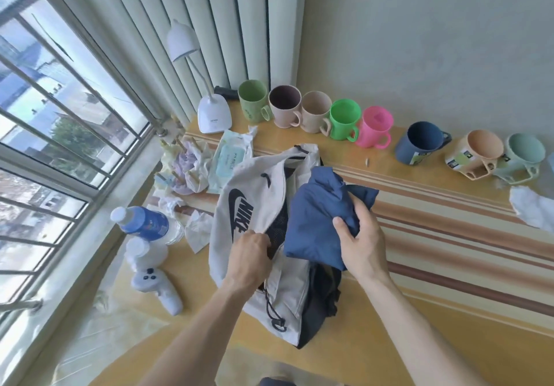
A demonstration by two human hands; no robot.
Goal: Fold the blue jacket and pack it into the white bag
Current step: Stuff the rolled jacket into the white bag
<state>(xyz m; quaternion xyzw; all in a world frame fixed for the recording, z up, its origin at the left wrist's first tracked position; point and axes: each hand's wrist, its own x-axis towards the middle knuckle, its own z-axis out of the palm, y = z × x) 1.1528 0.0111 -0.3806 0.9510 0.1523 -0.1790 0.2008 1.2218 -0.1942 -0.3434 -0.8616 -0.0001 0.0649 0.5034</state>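
Both grips are busy: my right hand (361, 237) is clamped round the near edge of the folded blue fabric jacket (317, 211), thumb on top and fingers curled under, holding the bundle just above and to the right of the bag's mouth. My left hand (250, 255) pinches the zip edge of the white fabric bag with black lettering (239, 208), pulling that lip open so the dark mesh lining shows. This bag lies on the yellow striped bench (449, 235), its drawstring end nearest me. To the right the striped surface is bare out to a crumpled white tissue (532, 208). On the left, a blue-labelled plastic bottle (144, 222), a white handheld controller (157, 291) and crumpled papers crowd the window edge. A row of coloured plastic mugs (344, 118) lines the far wall.
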